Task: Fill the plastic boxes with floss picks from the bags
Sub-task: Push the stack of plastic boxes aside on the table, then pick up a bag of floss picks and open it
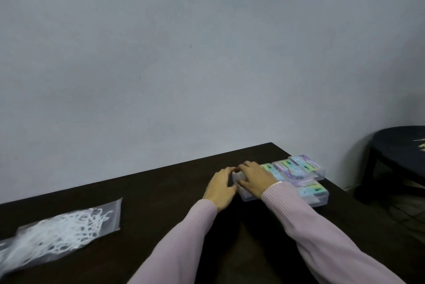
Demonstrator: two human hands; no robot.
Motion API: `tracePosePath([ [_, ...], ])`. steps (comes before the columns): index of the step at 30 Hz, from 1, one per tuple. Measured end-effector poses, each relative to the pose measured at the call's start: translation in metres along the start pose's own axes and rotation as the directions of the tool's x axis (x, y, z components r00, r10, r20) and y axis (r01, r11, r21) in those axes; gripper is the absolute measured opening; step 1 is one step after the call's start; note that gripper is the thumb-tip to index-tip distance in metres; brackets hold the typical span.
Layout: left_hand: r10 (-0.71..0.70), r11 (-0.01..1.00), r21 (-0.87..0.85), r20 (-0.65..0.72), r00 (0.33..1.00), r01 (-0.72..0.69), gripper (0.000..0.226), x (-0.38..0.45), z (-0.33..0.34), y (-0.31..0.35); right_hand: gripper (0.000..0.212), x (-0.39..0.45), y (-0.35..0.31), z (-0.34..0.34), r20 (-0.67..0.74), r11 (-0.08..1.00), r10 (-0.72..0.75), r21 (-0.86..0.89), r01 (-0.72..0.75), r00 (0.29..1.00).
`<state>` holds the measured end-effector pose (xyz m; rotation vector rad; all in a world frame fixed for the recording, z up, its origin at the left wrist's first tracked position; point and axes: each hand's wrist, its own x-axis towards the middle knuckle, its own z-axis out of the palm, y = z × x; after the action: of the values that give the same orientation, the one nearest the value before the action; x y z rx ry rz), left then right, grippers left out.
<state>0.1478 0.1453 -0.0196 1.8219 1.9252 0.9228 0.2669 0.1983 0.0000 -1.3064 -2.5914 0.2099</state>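
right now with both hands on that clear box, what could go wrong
The labelled boxes sit close to the table's right edge; a nudge from the right hand might push them off. The bag of floss picks lies far left of the left hand, so reaching could drag a sleeve across it.

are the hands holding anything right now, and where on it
Both hold one clear plastic box on the table: left hand at its left end, right hand over its top, fingers curled at that end.

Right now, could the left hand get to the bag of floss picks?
Probably yes. The left hand is busy holding a plastic box with the right hand, but the bag lies on that side with only bare table between.
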Motion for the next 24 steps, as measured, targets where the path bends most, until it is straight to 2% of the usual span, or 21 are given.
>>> tracePosePath([
  [6,-0.099,0.995,0.020,-0.061,0.993,0.100,0.050,-0.051,-0.057,-0.051,0.043,0.001,-0.082,0.022,0.084,0.992,-0.123,0.019,0.122,0.989],
  [12,-0.211,0.966,0.122,-0.150,0.966,0.229,0.046,-0.116,-0.127,-0.114,0.042,0.004,-0.168,0.047,0.189,0.958,-0.287,0.042,0.284,0.939],
  [17,-0.271,0.942,0.123,-0.275,0.922,0.313,0.042,-0.164,-0.179,-0.156,0.041,0.004,-0.238,0.068,0.256,0.921,-0.388,0.082,0.380,0.885],
  [21,-0.309,0.926,0.105,-0.339,0.888,0.362,0.038,-0.196,-0.202,-0.180,0.040,0.001,-0.275,0.084,0.222,0.904,-0.418,0.010,0.426,0.881],
  [24,-0.285,0.928,0.097,-0.436,0.854,0.360,0.033,-0.217,-0.215,-0.191,0.049,0.001,-0.296,0.091,0.186,0.889,-0.437,-0.056,0.453,0.880],
])
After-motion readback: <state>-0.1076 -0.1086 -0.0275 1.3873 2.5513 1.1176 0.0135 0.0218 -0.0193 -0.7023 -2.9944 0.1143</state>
